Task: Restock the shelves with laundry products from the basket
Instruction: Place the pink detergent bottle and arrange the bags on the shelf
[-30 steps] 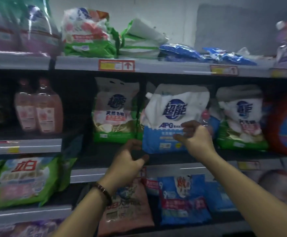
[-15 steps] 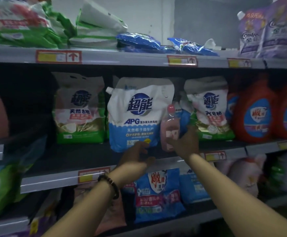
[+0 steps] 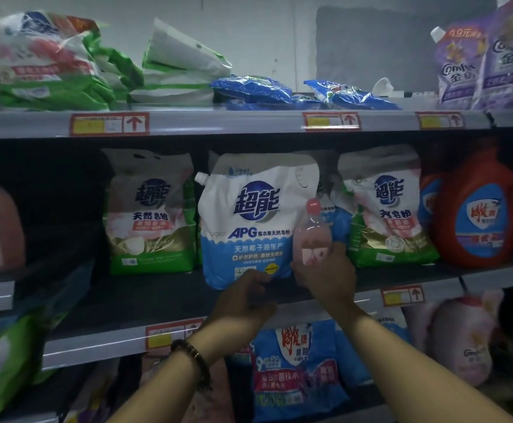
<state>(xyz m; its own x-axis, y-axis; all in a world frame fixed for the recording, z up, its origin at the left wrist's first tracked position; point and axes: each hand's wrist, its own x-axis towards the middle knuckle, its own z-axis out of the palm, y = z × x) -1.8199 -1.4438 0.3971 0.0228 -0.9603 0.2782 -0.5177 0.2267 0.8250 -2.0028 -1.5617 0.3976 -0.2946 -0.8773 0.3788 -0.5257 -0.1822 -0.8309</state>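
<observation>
Fingers (image 3: 340, 253) of the right hand (image 3: 325, 277) wrap the upright pink bottle (image 3: 311, 236) beside the pouch (image 3: 249, 221); left hand (image 3: 244, 303) grip unclear

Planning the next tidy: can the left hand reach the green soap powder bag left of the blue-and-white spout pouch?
Probably yes. The left hand is at the lower edge of the blue-and-white spout pouch; the green soap powder bag stands just beside it, nothing in front.
</observation>
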